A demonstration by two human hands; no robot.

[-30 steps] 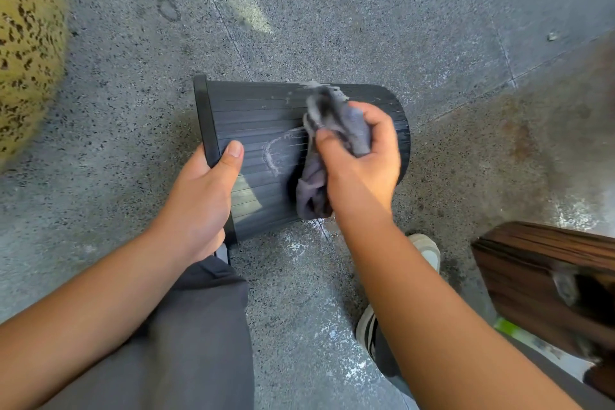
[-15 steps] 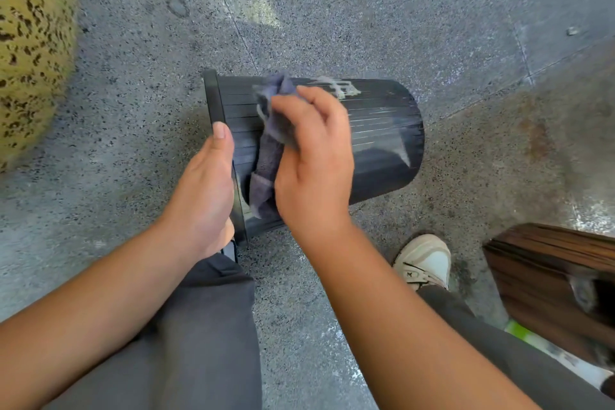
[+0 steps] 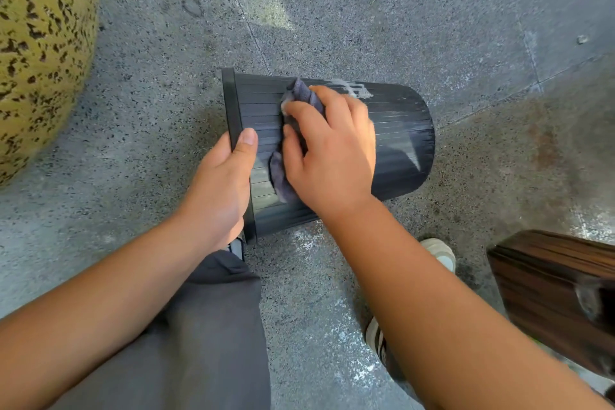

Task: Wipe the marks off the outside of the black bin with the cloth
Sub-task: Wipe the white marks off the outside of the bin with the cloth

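Note:
The black ribbed bin [image 3: 402,143] lies on its side on the speckled floor, its rim pointing left. My left hand [image 3: 221,183] grips the rim, thumb resting on the outer wall. My right hand [image 3: 329,156] presses a grey-purple cloth [image 3: 283,176] flat against the middle of the bin's wall; most of the cloth is hidden under the palm. A smeared white mark [image 3: 352,88] shows on the upper far side of the bin, and faint pale streaks run toward its base on the right.
A yellow speckled rounded object [image 3: 40,43] fills the upper left. A dark wooden piece [image 3: 549,286] stands at the lower right. My grey-trousered leg [image 3: 199,326] and a white shoe [image 3: 439,251] are below the bin. White flecks lie on the floor.
My right hand slid the cloth from the bin's right part leftward across a curved white mark, which no longer shows. It now presses flatter. The left hand kept its hold on the rim.

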